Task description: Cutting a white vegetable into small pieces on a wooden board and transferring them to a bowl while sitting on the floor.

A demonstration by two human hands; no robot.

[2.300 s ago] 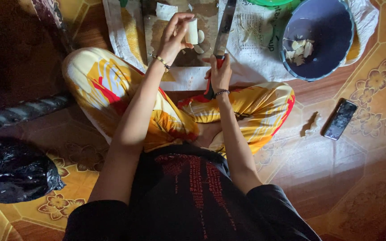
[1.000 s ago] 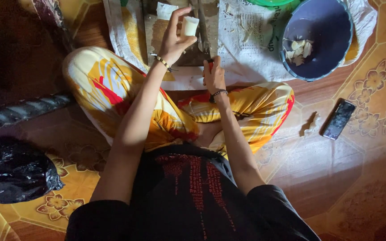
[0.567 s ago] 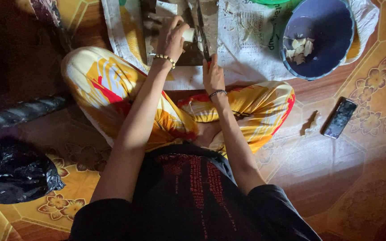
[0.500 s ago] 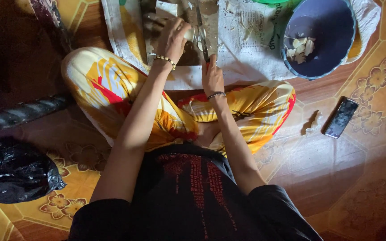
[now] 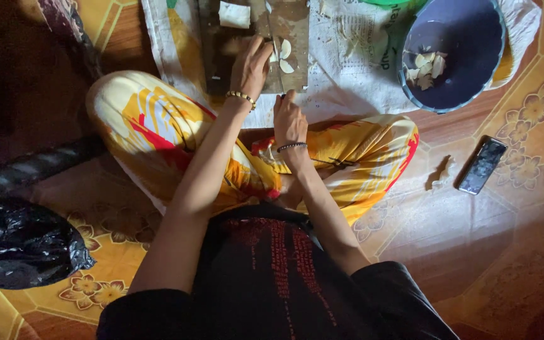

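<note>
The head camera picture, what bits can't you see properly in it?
- Knife: in the head view only a thin sliver shows above the right hand; that hand covers the handle.
- Piece being cut: the left hand covers it on the cutting board.
- Cutting board and blue bowl: the top edge cuts off their far sides.
- Pale slices in the bowl: too small to tell what food.
- Black bag: dark, contents hidden.

Left hand point(image 5: 250, 66) pressed flat, fingers forward, right hand point(image 5: 289, 118) fisted, arms extended
</note>
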